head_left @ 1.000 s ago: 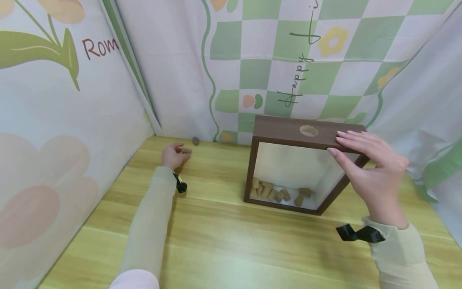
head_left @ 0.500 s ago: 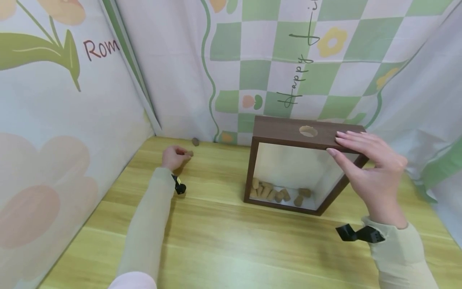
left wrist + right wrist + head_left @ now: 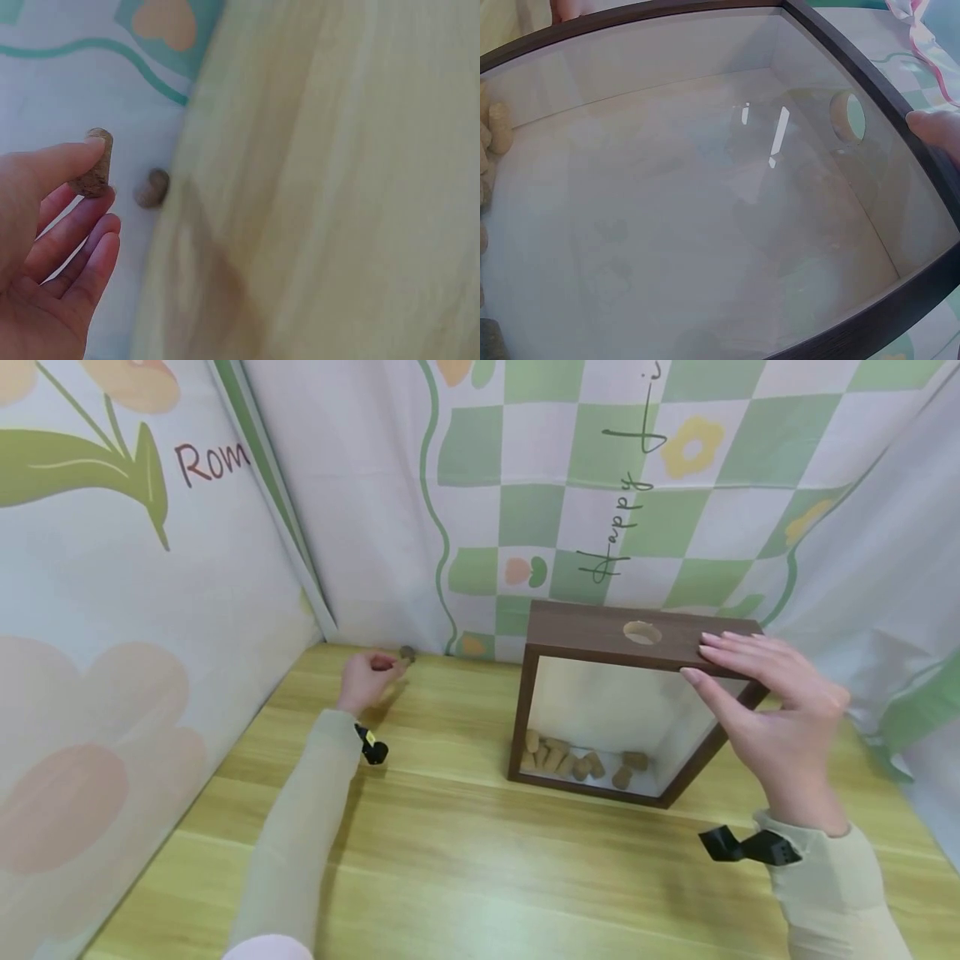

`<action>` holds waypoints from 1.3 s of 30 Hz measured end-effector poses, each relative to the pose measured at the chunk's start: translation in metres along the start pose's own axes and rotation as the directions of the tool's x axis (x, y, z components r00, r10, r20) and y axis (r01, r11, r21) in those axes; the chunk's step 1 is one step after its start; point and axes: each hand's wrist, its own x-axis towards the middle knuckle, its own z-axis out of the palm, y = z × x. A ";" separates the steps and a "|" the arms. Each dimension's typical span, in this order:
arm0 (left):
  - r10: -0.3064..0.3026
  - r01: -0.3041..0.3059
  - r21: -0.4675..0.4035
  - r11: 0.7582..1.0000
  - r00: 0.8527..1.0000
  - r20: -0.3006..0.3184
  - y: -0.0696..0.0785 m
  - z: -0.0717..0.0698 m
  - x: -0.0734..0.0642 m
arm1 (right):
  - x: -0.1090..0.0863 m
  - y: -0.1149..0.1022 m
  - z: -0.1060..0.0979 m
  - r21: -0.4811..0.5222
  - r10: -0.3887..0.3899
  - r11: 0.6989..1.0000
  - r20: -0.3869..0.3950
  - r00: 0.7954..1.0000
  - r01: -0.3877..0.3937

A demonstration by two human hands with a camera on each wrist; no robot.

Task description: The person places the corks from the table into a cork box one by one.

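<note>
My left hand [image 3: 367,681] is at the far left of the table, pinching a cork [image 3: 94,178] between thumb and fingers, seen clearly in the left wrist view. A second cork [image 3: 152,189] lies just beyond, at the table's back edge by the curtain. My right hand [image 3: 780,710] rests on the right end of a brown-framed, clear-fronted display box [image 3: 577,625]. Its fingers lie straight across the top and the thumb touches the front edge. The box stands upright with a round hole [image 3: 642,632] in its top. Several corks [image 3: 555,756] lie inside along the bottom.
A wood-grain table [image 3: 465,868] spreads in front of the box. Behind it hangs a checked green-and-white curtain [image 3: 600,485], and a floral printed panel [image 3: 97,652] borders the left side. Black wrist cameras [image 3: 750,845] sit on both sleeves.
My left hand first closes its fingers on a cork on the table, then moves slightly back and right with it, towards the second cork. The right hand and box stay put.
</note>
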 end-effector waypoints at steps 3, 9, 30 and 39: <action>0.041 -0.041 -0.018 0.999 0.999 -0.019 0.010 0.000 -0.001 | 0.000 0.001 0.000 0.005 0.000 1.000 -0.003 1.000 0.000; 0.130 -0.132 -0.043 0.990 0.990 -0.048 0.035 0.001 -0.003 | -0.001 0.005 0.000 0.005 0.001 1.000 -0.006 1.000 -0.001; 0.481 -0.511 -0.279 0.813 0.859 -0.173 0.180 0.006 -0.043 | 0.001 -0.004 0.001 -0.010 -0.001 1.000 -0.004 1.000 0.001; 0.708 -0.722 -0.373 0.583 0.676 -0.202 0.253 0.023 -0.075 | 0.001 -0.004 0.001 -0.019 0.005 1.000 -0.003 1.000 -0.005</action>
